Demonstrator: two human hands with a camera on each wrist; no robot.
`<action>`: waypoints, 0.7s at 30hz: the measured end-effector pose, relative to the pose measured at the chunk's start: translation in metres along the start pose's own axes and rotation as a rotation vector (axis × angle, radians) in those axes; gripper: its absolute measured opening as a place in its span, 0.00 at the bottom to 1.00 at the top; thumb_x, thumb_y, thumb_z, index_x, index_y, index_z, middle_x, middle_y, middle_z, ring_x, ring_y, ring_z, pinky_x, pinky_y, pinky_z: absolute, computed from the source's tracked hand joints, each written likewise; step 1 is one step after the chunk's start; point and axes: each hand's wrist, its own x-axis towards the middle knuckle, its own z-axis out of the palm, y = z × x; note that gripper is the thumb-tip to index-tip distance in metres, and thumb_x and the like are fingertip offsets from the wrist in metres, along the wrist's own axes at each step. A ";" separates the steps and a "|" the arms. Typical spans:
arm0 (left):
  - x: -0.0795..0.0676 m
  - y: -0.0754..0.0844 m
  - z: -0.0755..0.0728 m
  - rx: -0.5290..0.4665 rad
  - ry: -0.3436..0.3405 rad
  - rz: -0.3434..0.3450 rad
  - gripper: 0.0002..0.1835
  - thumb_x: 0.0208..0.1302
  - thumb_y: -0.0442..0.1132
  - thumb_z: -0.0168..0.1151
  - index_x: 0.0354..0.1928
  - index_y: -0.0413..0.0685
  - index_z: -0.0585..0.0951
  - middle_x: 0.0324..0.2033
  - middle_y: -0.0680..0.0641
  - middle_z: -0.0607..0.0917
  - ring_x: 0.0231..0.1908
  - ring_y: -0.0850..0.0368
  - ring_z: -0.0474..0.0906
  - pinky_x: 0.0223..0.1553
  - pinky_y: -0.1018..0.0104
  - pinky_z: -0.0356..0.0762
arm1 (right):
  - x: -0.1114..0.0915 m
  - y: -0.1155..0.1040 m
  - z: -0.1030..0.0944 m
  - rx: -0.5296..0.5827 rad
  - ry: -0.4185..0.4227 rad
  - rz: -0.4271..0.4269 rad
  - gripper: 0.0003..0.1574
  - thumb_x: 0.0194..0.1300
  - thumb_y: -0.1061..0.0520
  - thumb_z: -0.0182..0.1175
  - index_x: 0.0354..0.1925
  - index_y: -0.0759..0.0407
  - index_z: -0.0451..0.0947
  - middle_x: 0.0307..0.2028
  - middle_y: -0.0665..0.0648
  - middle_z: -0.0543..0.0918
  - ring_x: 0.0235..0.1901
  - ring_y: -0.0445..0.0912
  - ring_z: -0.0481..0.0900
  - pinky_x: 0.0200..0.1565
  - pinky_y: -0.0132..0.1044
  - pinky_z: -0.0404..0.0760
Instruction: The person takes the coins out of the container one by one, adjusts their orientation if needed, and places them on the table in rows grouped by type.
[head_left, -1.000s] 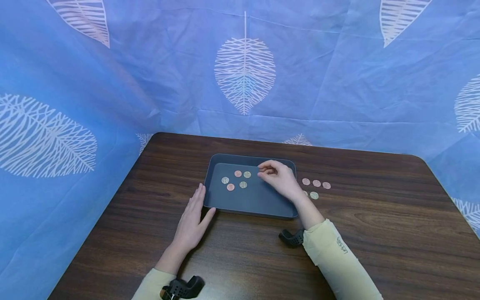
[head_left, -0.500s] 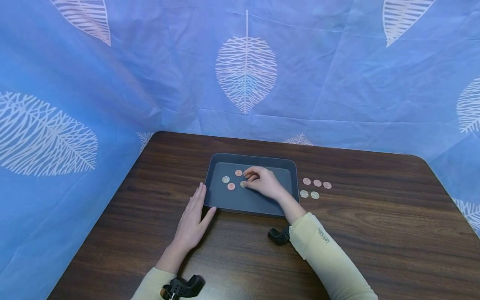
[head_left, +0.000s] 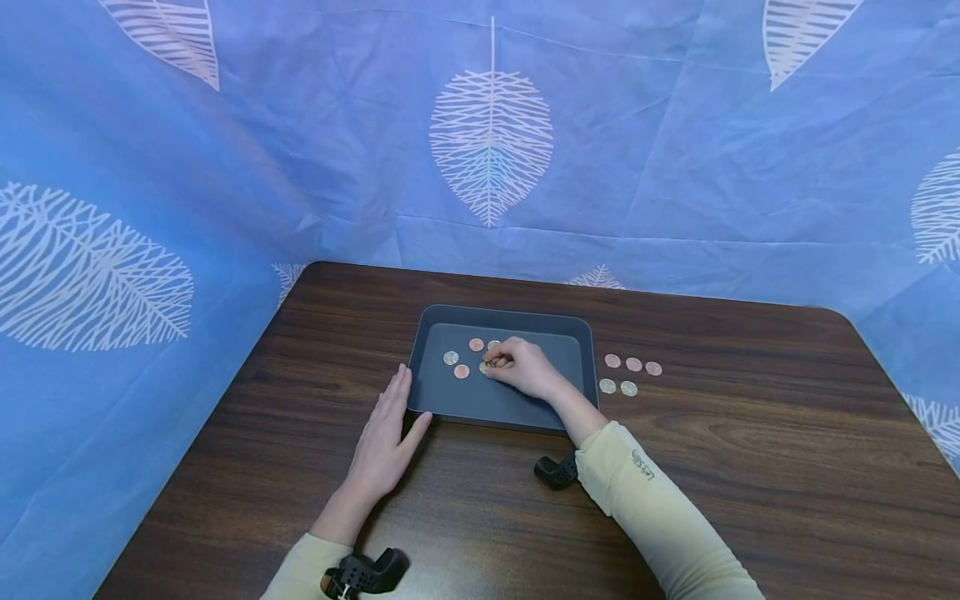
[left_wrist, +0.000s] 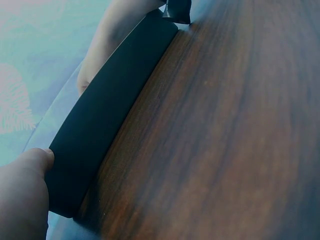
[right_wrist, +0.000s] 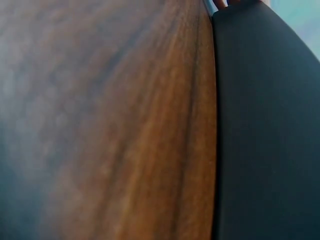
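Observation:
A dark grey tray (head_left: pixel 525 410) lies on the wooden table with several coins in it. My left hand (head_left: pixel 381 446) rests at the tray's left front corner, fingers straight along its side and thumb touching the front wall. Over the middle of the tray, my right hand (head_left: pixel 525 368) pinches a gold-coloured coin (head_left: pixel 483 367) with thumb and fingertips, which partly cover it. Around it lie a copper coin (head_left: pixel 476 344), a second copper coin (head_left: pixel 461 372), a silvery coin (head_left: pixel 451 357) and a partly hidden coin (head_left: pixel 493 343). Neither wrist view shows the coins.
Right of the tray, on the table (head_left: pixel 750 400), copper coins (head_left: pixel 633 365) form a row of 3. Two paler coins (head_left: pixel 628 388) lie in front of them. A blue leaf-patterned cloth (head_left: pixel 637 150) hangs behind the table.
My right hand has moved left and slightly down over the tray, its fingertips coming onto the gold-coloured coin. The left hand has stayed at the tray's corner.

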 end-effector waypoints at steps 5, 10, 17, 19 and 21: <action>0.001 -0.001 0.001 0.001 0.003 0.009 0.37 0.72 0.53 0.49 0.75 0.48 0.48 0.74 0.50 0.48 0.72 0.51 0.45 0.69 0.49 0.45 | 0.001 0.000 -0.002 0.017 -0.029 0.002 0.10 0.61 0.60 0.65 0.41 0.63 0.83 0.32 0.54 0.76 0.30 0.43 0.71 0.34 0.35 0.72; 0.001 -0.002 0.002 0.013 0.013 0.018 0.37 0.72 0.53 0.49 0.75 0.47 0.49 0.74 0.49 0.49 0.72 0.51 0.46 0.69 0.48 0.46 | 0.003 0.000 -0.003 0.024 -0.074 0.007 0.09 0.60 0.60 0.66 0.39 0.63 0.81 0.30 0.53 0.75 0.29 0.43 0.69 0.34 0.35 0.70; 0.001 -0.001 0.001 0.013 0.001 -0.001 0.37 0.72 0.53 0.48 0.75 0.47 0.49 0.74 0.50 0.48 0.72 0.51 0.45 0.70 0.50 0.45 | 0.002 -0.001 -0.002 0.049 -0.083 0.050 0.10 0.59 0.61 0.66 0.40 0.63 0.78 0.31 0.54 0.76 0.28 0.43 0.71 0.33 0.35 0.72; 0.001 0.000 0.001 0.014 -0.004 -0.006 0.37 0.73 0.54 0.48 0.75 0.48 0.49 0.74 0.51 0.48 0.72 0.52 0.45 0.70 0.51 0.44 | 0.002 -0.002 -0.002 0.062 -0.076 0.065 0.10 0.59 0.62 0.66 0.40 0.62 0.77 0.31 0.53 0.77 0.29 0.43 0.72 0.33 0.35 0.73; 0.001 -0.001 0.001 0.013 -0.006 -0.007 0.37 0.73 0.55 0.47 0.75 0.48 0.48 0.74 0.52 0.47 0.72 0.52 0.44 0.70 0.51 0.44 | 0.001 -0.003 -0.002 0.077 -0.072 0.068 0.10 0.59 0.63 0.66 0.39 0.61 0.76 0.31 0.53 0.77 0.29 0.44 0.73 0.34 0.36 0.73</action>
